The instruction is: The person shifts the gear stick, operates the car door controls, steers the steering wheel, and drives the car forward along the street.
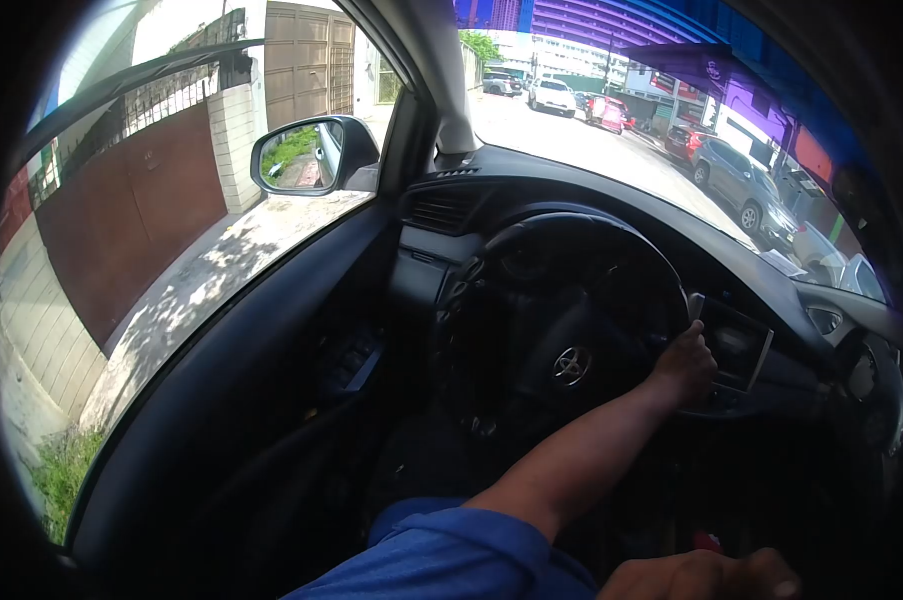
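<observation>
A dark steering wheel (572,222) with a silver emblem at its hub fills the middle of the head view. My left arm, in a blue sleeve, reaches across in front of it. My left hand (686,366) is closed round the rim on the wheel's right side, thumb up along it. At the bottom edge lies my right hand (700,577), low and to the right, its fingers curled. What it rests on or holds is hidden in shadow. A small red object (708,542) shows just above its knuckles.
A centre screen (740,350) stands just right of my left hand. The driver's door (272,400) and side mirror (302,158) are on the left, with a brown gate (137,205) outside. Through the windshield, a white car (552,96) and a grey SUV (742,185) appear.
</observation>
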### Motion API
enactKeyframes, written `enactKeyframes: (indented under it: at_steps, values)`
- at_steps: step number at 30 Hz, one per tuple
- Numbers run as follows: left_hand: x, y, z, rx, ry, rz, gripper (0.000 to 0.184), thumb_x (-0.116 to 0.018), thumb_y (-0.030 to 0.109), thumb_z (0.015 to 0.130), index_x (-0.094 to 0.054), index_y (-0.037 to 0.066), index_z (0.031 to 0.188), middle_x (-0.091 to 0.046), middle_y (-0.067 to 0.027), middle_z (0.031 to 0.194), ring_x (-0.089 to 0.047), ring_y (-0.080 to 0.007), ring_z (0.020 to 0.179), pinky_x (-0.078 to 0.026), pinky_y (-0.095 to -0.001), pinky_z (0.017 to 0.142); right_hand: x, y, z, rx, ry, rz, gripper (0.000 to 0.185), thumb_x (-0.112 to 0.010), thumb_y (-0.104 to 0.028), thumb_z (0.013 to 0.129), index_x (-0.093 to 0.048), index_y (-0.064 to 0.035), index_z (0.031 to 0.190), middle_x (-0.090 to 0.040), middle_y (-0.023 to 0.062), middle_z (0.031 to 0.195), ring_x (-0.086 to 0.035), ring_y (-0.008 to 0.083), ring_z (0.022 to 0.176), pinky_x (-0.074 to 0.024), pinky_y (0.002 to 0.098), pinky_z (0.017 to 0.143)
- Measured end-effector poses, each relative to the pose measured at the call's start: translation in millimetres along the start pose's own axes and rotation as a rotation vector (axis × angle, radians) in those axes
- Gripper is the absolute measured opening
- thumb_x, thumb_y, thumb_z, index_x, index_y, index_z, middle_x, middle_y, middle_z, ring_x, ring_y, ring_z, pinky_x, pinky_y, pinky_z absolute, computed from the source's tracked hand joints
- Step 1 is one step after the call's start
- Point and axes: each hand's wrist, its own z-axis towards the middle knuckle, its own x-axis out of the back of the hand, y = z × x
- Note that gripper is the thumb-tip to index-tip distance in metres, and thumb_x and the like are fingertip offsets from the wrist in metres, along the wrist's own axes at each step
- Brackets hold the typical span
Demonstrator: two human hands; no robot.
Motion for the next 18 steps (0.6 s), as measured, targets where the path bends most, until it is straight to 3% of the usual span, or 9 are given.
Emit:
enactKeyframes:
  at_steps: [2, 5, 12, 18]
  values:
    - [-6.5, -5.2, 0.6, -0.016, 0.006, 0.016, 0.024, -0.059, 0.023, 0.088, -0.078, 0.016, 0.076, -0.074, -0.0065, 0.081, -0.069, -0.0210, 0.095, -0.025, -0.0415, 0.121, -5.8, 5.0, 8.0, -0.003, 0.028, 0.103, 0.045, -0.047, -0.037, 0.108, -0.047, -0.0188, 0.149, -0.068, 0.0266, 0.106, -0.060, 0.0263, 0.056, -0.0470, 0.0342, 0.049]
    - [-22.7, -3.5, -1.0, -0.024, 0.161, 0.034, 0.018, -0.066, 0.025, 0.082, -0.075, 0.016, 0.070, -0.073, -0.0062, 0.074, -0.069, -0.0208, 0.085, -0.033, -0.0373, 0.112, -0.7, 3.4, 11.2, 0.008, -0.076, 0.057, 0.044, -0.046, -0.037, 0.109, -0.047, -0.0190, 0.149, -0.068, 0.0281, 0.110, -0.060, 0.0267, 0.055, -0.0480, 0.0345, 0.048]
    - [-26.7, 9.8, -13.7, -0.050, 0.064, 0.009, 0.022, -0.064, 0.025, 0.087, -0.074, 0.014, 0.070, -0.072, -0.0069, 0.075, -0.069, -0.0229, 0.088, -0.033, -0.0403, 0.115, 17.1, -4.4, -15.2, 0.106, -0.172, -0.077, 0.041, -0.050, -0.034, 0.108, -0.049, -0.0217, 0.147, -0.068, 0.0284, 0.114, -0.062, 0.0270, 0.056, -0.0507, 0.0362, 0.048]
    - [-48.8, 17.7, -30.9, -0.103, -0.007, -0.011, 0.024, -0.062, 0.025, 0.090, -0.073, 0.012, 0.073, -0.072, -0.0082, 0.076, -0.069, -0.0243, 0.090, -0.031, -0.0418, 0.118, 26.4, -31.8, -29.9, 0.062, -0.237, -0.113, 0.041, -0.049, -0.035, 0.108, -0.049, -0.0250, 0.147, -0.068, 0.0282, 0.116, -0.066, 0.0280, 0.062, -0.0562, 0.0388, 0.054]
